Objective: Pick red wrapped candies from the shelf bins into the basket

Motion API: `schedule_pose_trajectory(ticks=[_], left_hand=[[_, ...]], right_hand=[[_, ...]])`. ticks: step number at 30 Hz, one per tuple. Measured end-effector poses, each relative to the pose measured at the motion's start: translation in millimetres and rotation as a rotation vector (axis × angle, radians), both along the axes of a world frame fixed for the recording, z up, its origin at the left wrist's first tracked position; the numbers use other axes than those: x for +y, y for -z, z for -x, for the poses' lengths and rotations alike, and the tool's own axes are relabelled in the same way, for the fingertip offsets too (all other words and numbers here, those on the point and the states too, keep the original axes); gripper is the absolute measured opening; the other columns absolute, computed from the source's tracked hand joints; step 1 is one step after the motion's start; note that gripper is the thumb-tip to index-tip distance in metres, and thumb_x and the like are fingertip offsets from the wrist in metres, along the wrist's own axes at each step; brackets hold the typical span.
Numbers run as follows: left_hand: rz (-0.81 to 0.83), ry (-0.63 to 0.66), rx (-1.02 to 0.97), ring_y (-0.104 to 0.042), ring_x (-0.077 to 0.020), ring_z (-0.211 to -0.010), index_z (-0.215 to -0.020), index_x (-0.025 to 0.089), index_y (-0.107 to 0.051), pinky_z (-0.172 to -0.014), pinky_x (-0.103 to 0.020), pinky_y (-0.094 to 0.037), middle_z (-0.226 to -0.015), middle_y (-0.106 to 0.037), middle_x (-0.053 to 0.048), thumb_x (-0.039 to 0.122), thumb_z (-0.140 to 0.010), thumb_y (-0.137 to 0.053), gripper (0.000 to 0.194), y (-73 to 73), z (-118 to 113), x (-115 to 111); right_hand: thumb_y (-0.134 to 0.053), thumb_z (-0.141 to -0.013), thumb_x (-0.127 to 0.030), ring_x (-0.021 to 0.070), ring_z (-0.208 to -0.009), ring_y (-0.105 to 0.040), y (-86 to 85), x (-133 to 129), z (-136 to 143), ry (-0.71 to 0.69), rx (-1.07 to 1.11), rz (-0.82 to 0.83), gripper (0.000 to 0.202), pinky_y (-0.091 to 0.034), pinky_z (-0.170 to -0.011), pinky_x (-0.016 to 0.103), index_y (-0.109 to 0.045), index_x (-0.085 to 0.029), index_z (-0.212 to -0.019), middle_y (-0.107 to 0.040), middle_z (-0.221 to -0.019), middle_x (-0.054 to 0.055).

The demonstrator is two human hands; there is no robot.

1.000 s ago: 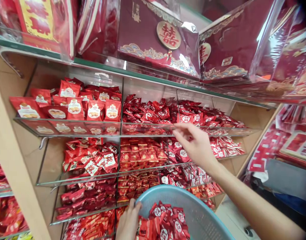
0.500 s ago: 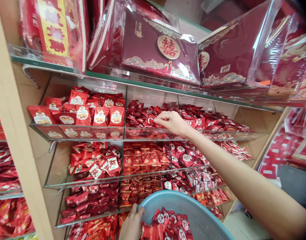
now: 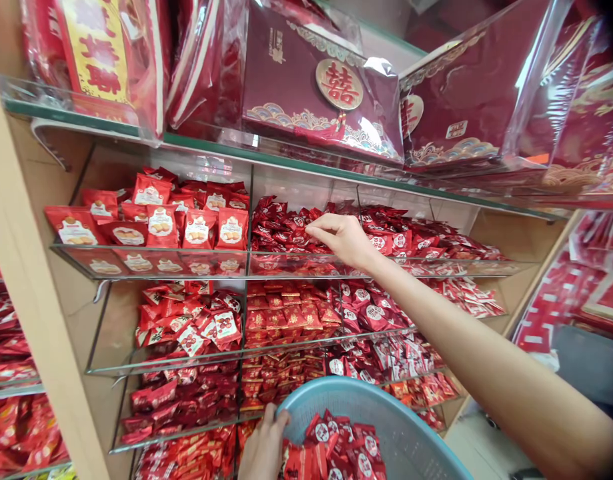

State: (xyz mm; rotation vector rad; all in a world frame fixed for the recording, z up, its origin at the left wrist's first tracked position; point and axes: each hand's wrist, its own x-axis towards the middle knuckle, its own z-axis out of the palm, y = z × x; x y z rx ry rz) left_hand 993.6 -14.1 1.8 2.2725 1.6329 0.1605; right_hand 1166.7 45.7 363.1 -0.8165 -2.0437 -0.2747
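Note:
My right hand (image 3: 343,240) reaches over the glass lip of the upper bin. Its thumb and fingers are pinched together at the dark red candy packets (image 3: 281,223); whether a packet is between the fingertips cannot be made out. Low in the view, my left hand (image 3: 265,445) is closed on the left rim of a blue plastic basket (image 3: 411,417). Inside the basket lies a small heap of red packets (image 3: 343,443), some with round white labels. The basket's bottom edge is cut off by the frame.
Glass-fronted tiers hold several kinds of packets, including red cookie packets (image 3: 161,223) at upper left and gold-printed ones (image 3: 286,313) below. Overhead, a glass shelf (image 3: 286,159) carries maroon boxes (image 3: 316,87) in clear wrap. A wooden post (image 3: 41,267) stands at left.
The view has shifted slightly, with the shelves drifting a little up and left. My right hand stays pinched at the same packets, and my left hand keeps its hold on the basket.

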Motion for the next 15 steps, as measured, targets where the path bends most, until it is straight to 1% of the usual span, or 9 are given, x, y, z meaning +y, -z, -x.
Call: schedule_pose_trajectory(ticks=[4, 7, 11, 13, 15], left_hand=[[0.0, 0.004, -0.013, -0.046, -0.0152, -0.116, -0.128, 0.035, -0.035, -0.092, -0.023, -0.035, -0.134, -0.038, -0.001, 0.01, -0.081, -0.03, 0.054, 0.1, 1, -1], [0.005, 0.008, -0.011, -0.044, -0.0155, -0.118, -0.128, 0.034, -0.036, -0.092, -0.023, -0.034, -0.135, -0.037, -0.001, 0.01, -0.08, -0.031, 0.054, -2.7, 1, -2], [0.022, 0.005, -0.009, -0.047, -0.0155, -0.115, -0.126, 0.034, -0.038, -0.091, -0.024, -0.035, -0.134, -0.038, -0.001, 0.011, -0.081, -0.03, 0.052, -6.3, 0, -1], [0.032, 0.001, -0.004, -0.048, -0.0154, -0.113, -0.126, 0.034, -0.039, -0.091, -0.024, -0.035, -0.134, -0.038, -0.001, 0.011, -0.081, -0.031, 0.052, -5.7, -1, -1], [0.031, -0.001, -0.003, -0.049, -0.0155, -0.113, -0.125, 0.034, -0.039, -0.091, -0.024, -0.035, -0.135, -0.037, -0.001, 0.011, -0.081, -0.032, 0.051, -3.4, -1, 0]], right_hand=[[-0.055, -0.08, -0.03, 0.0134, -0.074, -0.06, 3.1, -1, 1, -0.07, -0.103, 0.065, 0.02, -0.046, -0.072, 0.026, -0.069, -0.017, -0.075, -0.067, -0.079, 0.004], [-0.055, -0.08, -0.031, 0.0135, -0.077, -0.06, 3.2, -5, 0, -0.11, -0.128, 0.107, 0.02, -0.046, -0.073, 0.027, -0.069, -0.018, -0.075, -0.067, -0.082, 0.004], [-0.06, -0.076, -0.035, 0.0133, -0.076, -0.06, 2.0, -10, 0, -0.091, -0.108, 0.164, 0.019, -0.047, -0.069, 0.026, -0.069, -0.019, -0.081, -0.067, -0.085, 0.004], [-0.063, -0.073, -0.037, 0.0133, -0.074, -0.06, 1.6, -11, 1, -0.076, -0.101, 0.197, 0.022, -0.047, -0.067, 0.026, -0.069, -0.018, -0.083, -0.066, -0.087, 0.005], [-0.066, -0.071, -0.037, 0.0136, -0.075, -0.06, 1.2, -11, 2, -0.079, -0.101, 0.199, 0.024, -0.047, -0.068, 0.026, -0.069, -0.017, -0.085, -0.066, -0.087, 0.005]])
